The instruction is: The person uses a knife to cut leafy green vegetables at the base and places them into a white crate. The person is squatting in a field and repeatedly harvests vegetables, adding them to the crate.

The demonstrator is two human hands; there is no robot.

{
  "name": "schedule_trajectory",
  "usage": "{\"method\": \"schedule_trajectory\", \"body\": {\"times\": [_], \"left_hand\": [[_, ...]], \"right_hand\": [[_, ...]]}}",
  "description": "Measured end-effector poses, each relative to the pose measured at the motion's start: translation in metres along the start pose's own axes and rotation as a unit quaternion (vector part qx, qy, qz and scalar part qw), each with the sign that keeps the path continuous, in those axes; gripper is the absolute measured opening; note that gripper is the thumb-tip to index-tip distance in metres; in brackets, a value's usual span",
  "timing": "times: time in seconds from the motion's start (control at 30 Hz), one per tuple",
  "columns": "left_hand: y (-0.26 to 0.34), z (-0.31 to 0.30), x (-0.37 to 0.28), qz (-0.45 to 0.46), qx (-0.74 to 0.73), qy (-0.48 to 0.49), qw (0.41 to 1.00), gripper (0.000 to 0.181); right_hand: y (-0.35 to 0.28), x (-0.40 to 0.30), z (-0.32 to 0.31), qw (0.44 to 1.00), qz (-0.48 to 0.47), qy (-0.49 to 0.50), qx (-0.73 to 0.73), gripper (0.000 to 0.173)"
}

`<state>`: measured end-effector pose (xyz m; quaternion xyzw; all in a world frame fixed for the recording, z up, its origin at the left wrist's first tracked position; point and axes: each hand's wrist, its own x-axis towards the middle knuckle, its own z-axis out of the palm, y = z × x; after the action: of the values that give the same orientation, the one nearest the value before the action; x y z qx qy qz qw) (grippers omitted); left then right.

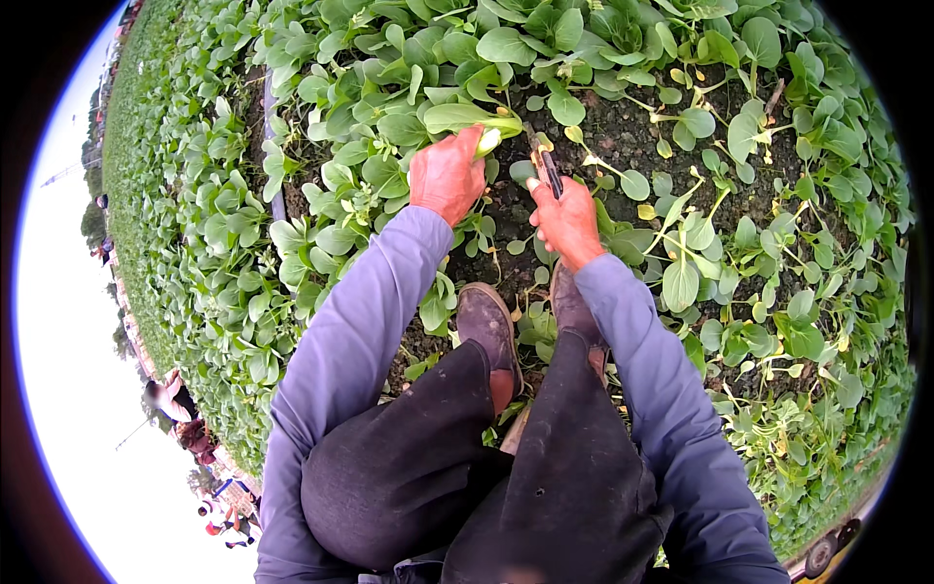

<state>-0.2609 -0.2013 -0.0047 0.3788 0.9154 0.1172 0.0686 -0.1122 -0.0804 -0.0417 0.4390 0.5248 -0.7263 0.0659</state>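
My left hand (449,175) grips a leafy green plant (467,118) with a pale, thick stem, much like bok choy; its base points right. In my right hand (568,219) is a small knife (546,162) with a dark handle, its blade directed up towards the base of that plant. The blade tip lies close to the plant's base; whether they touch I cannot tell. Dark soil (511,212) shows between my hands, and cut or loose leaves (682,285) are strewn on the right.
Dense leafy plants (350,175) grow at the left and top. A thin grey pipe or strip (271,131) runs through them at the left. My shoes (487,321) stand on the soil below my hands. Other people (175,401) are far off at the left edge. A vehicle wheel (821,556) shows at the lower right.
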Motion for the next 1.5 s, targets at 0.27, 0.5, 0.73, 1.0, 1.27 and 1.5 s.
{"method": "schedule_trajectory", "body": {"times": [0.27,0.5,0.73,1.0,1.27,1.5], "left_hand": [[0.001,0.003,0.003,-0.021,-0.043,0.005,0.999,0.044],[-0.007,0.002,0.005,-0.052,-0.043,0.003,0.998,0.036],[-0.015,0.002,0.001,-0.051,-0.111,0.029,0.992,0.022],[-0.002,-0.037,-0.020,-0.131,-0.527,-0.061,0.837,0.028],[0.021,-0.059,-0.052,-0.199,-0.643,-0.161,0.722,0.034],[0.011,-0.089,-0.051,-0.191,-0.573,-0.130,0.787,0.057]], "right_hand": [[0.036,0.023,0.010,0.995,-0.069,-0.026,0.069,0.028],[0.010,0.009,0.030,0.995,0.038,-0.019,0.093,0.035],[0.002,0.002,0.024,1.000,-0.001,0.021,0.014,0.030],[-0.004,-0.040,0.001,0.974,-0.151,0.099,0.136,0.035],[-0.037,-0.068,-0.022,0.956,-0.220,0.041,0.191,0.041],[-0.031,-0.064,-0.035,0.967,-0.226,0.057,0.106,0.031]]}}
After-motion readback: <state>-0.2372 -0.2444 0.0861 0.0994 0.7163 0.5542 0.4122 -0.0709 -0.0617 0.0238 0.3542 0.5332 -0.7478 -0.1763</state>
